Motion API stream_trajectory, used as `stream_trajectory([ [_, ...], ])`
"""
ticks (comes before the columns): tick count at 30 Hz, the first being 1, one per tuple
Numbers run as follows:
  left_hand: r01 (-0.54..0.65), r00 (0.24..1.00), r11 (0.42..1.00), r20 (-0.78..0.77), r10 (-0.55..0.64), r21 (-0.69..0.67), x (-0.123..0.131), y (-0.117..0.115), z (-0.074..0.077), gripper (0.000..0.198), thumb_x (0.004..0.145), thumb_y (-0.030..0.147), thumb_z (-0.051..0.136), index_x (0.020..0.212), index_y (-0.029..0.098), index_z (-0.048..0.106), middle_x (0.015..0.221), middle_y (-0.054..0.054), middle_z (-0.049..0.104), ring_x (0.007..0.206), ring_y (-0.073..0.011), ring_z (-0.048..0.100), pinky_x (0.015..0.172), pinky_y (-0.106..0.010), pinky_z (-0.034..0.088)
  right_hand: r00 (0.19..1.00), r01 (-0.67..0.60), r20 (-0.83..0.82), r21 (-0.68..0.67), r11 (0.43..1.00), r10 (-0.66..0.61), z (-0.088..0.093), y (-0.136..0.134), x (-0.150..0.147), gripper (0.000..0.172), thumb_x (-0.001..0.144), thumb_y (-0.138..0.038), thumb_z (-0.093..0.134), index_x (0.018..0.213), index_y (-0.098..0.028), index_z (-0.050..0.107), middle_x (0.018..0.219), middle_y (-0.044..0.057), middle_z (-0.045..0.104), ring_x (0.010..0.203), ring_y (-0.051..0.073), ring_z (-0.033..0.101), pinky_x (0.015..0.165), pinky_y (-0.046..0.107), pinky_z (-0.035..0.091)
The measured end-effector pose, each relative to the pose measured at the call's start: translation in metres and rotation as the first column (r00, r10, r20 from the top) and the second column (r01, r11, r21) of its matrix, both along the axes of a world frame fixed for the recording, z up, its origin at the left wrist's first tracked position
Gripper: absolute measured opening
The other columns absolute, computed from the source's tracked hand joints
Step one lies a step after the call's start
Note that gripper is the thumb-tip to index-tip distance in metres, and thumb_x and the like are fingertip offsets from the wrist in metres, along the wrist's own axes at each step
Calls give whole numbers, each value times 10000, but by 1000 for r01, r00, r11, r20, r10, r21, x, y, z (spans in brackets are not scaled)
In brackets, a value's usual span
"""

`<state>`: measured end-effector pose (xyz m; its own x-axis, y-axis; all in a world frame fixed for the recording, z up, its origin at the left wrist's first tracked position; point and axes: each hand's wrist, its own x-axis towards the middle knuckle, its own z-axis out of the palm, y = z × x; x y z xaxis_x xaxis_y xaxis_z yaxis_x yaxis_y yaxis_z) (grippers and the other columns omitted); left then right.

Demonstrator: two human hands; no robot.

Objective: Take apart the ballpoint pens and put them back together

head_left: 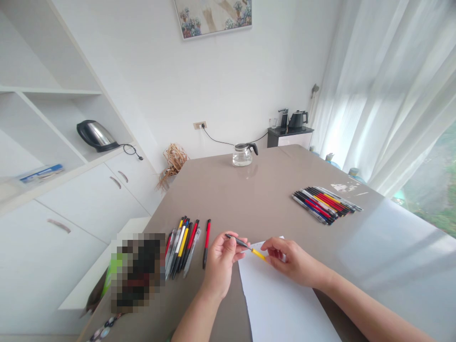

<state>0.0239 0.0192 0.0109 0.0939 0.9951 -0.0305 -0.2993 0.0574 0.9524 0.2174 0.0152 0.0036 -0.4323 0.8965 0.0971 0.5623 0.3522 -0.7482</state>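
Observation:
My left hand pinches the black part of a pen, which is tilted down to the right. The fingers of my right hand are closed at the yellow part of the same pen. Both hands are above the top of a white sheet of paper. Just left of my left hand, a single red and black pen lies on the table. Beside it is a group of pens in several colours. A larger row of pens lies further back on the right.
A glass pot with a black handle stands at the far end of the table. A blurred dark object sits at the left edge, with a beaded string near it.

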Motion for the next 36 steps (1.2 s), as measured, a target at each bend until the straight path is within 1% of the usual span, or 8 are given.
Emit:
stream_trajectory([
  [10,39,998,998,-37,-40,-47,11,-5,0,233,749,375,545,864,174,528,908,-102,643,835,-211,608,705,-314,454,999,31,19,97,995,-33,2,-2,-9,117,775,-214,450,785,-194,565,700,9,556,570,96,453,541,221,359],
  [12,49,997,997,-63,-52,-55,11,-5,0,230,748,370,548,866,173,532,903,-102,646,855,-215,602,720,-320,449,998,57,6,118,991,-58,1,-2,-9,136,764,-182,439,833,-195,556,714,10,562,558,93,453,532,217,358],
  [14,59,995,997,-77,-63,-57,11,-4,-1,225,751,366,545,871,176,527,899,-99,647,854,-217,602,718,-326,450,998,63,0,140,988,-63,1,-3,-9,232,747,-141,427,942,-205,534,751,11,567,557,89,459,528,211,359],
  [16,60,995,997,-80,-64,-58,10,-4,-1,223,754,364,542,879,181,523,901,-96,644,843,-217,604,707,-328,453,1000,25,13,168,985,-27,1,-3,-9,341,729,-100,413,1034,-221,504,783,13,565,575,89,473,537,207,362],
  [18,52,995,997,-85,-57,-55,9,-3,-2,221,753,363,542,878,181,526,918,-96,638,835,-215,605,701,-325,454,999,-25,39,195,980,17,2,-3,-9,377,721,-78,402,1052,-227,506,791,19,561,599,94,487,556,207,367],
  [21,49,993,998,-107,-54,-45,8,-3,-3,219,751,362,544,864,174,537,934,-96,626,835,-212,603,702,-316,449,998,-45,60,213,976,32,1,-2,-8,328,743,-92,397,1013,-220,530,779,25,557,592,96,486,567,214,370],
  [26,39,992,997,-116,-46,-62,8,-3,-3,257,720,368,580,875,163,563,855,-89,639,810,-213,607,693,-313,449,999,-31,35,223,974,24,0,-2,-6,235,806,-174,386,973,-206,548,748,34,558,593,105,480,568,222,373],
  [36,-52,999,995,-13,51,-89,7,-1,-3,288,679,366,626,879,163,592,863,-93,645,761,-192,611,672,-290,438,1000,2,11,209,978,-5,1,-3,-2,207,828,-243,390,912,-205,576,698,35,565,574,109,479,545,223,371],
])
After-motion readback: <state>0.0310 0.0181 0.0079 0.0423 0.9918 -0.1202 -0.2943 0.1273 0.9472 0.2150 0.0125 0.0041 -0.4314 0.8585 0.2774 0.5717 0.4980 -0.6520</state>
